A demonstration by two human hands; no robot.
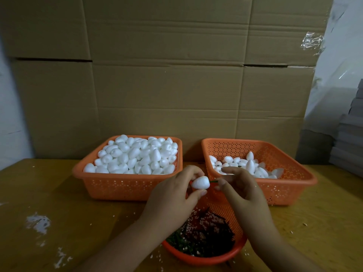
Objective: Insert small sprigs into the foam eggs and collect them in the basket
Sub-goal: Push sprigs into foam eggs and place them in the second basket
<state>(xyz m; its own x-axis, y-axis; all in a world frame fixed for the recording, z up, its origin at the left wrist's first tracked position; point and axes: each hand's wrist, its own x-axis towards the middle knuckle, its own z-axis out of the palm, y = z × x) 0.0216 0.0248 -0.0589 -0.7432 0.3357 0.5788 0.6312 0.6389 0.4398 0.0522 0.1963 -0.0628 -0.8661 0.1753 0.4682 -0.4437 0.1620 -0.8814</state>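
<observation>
My left hand (172, 195) pinches a white foam egg (200, 182) between thumb and fingers, above the table's middle. Just right of the egg, my right hand (238, 185) pinches a thin green sprig (213, 181) whose tip touches the egg's right end. Below both hands stands a round orange basket (204, 259) of dark green sprigs sprinkled with white foam crumbs. An orange square basket (127, 190) at the back left is heaped with plain foam eggs. The orange basket (290, 185) at the back right holds a smaller layer of eggs.
Tall cardboard sheets (167, 75) stand right behind the baskets. The yellow wooden table (59, 203) carries white foam crumbs and smears at the left. Grey stacked boards (349, 138) stand at the far right.
</observation>
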